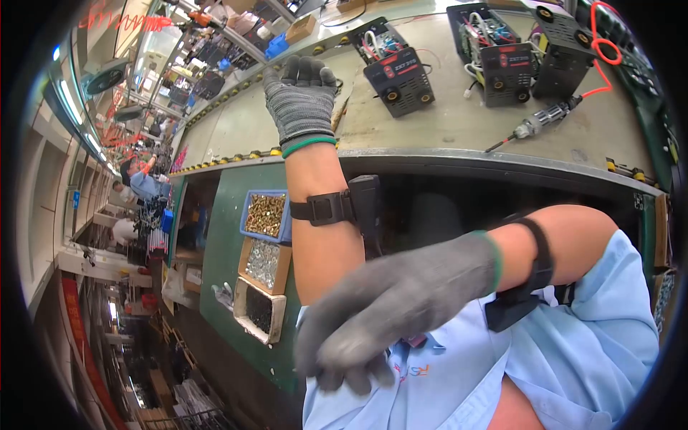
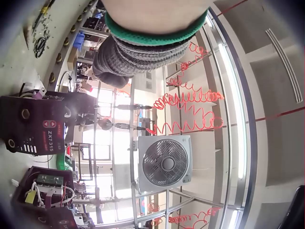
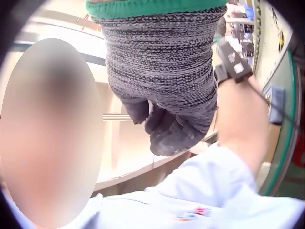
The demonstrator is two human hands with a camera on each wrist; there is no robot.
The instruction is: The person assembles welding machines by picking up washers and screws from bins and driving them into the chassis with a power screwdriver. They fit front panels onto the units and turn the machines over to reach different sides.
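Observation:
In the head view the gloved left hand [image 1: 302,97] is raised over the workbench [image 1: 236,129], fingers loosely bent and no object visible in it. The left wrist view shows part of its grey glove [image 2: 119,62]. The gloved right hand [image 1: 408,301] hangs blurred before the blue shirt [image 1: 573,351], fingers loosely bent, holding nothing visible. The right wrist view shows this hand [image 3: 164,90] from close by. Right of the left hand stands a black unit [image 1: 401,82] with wires showing at its open top.
Two more black units [image 1: 507,72] [image 1: 562,61] stand farther right. A powered screwdriver [image 1: 541,120] with a red coiled hose lies near them. Below the bench edge, bins hold brass screws [image 1: 265,215], washers [image 1: 262,262] and dark parts [image 1: 258,308]. A fan [image 2: 167,162] hangs beyond the bench.

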